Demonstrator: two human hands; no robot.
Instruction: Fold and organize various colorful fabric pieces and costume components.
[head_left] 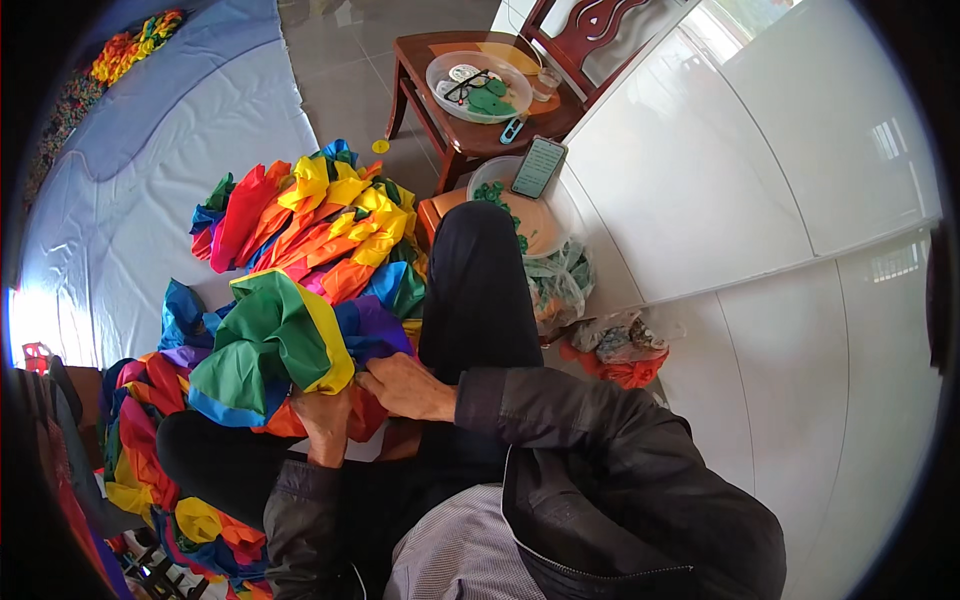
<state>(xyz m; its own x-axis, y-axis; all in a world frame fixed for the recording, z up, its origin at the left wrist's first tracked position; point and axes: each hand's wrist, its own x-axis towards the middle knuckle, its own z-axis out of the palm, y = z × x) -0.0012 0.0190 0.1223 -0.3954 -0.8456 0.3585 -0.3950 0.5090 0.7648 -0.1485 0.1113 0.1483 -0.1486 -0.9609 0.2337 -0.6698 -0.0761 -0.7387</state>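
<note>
A rainbow-striped cloth (275,330) of thin, shiny fabric lies bunched over my lap, with green, yellow, blue and purple bands showing. My left hand (325,418) is closed on its lower edge, the fingertips partly hidden under the folds. Close beside it on the right, my right hand (405,388) pinches the cloth near the purple and orange part; its fingertips are also partly covered. Just beyond my knees rests a large heap of similar rainbow fabric (340,225), mostly yellow, orange and red on top.
More rainbow fabric (150,430) piles up at my left. A pale sheet (190,110) covers the floor ahead. To the right stand a wooden chair (460,140) bearing a plastic bowl (440,80), a second tub (555,215) with green pieces, a phone (540,167) and plastic bags (560,285) beside a tiled wall.
</note>
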